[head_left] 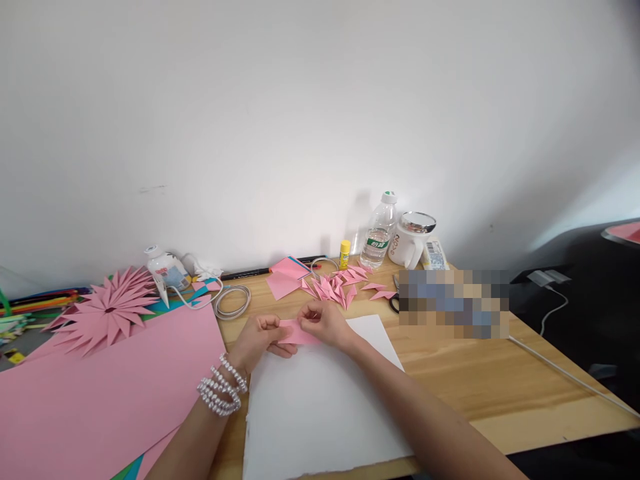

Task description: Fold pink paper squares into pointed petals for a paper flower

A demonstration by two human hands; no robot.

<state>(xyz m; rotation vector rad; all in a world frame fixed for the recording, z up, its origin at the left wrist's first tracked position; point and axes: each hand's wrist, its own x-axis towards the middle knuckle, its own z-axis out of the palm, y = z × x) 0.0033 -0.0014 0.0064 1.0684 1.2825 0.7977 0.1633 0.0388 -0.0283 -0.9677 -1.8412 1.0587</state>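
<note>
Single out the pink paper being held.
The small pink piece pinched by the left hand and right hand; no hand holds the other pink papers.

Both the left hand (267, 335) and right hand (320, 321) grip a pink paper piece (291, 333).

Soft light on the white wall (280, 120).
The water bottle (379, 235) casts a faint shadow (361, 212); the right side is darker, one patch (454, 304) pixelated.

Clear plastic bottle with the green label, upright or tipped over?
Upright: the clear plastic bottle stands on the wooden desk, white cap uppermost.
</note>
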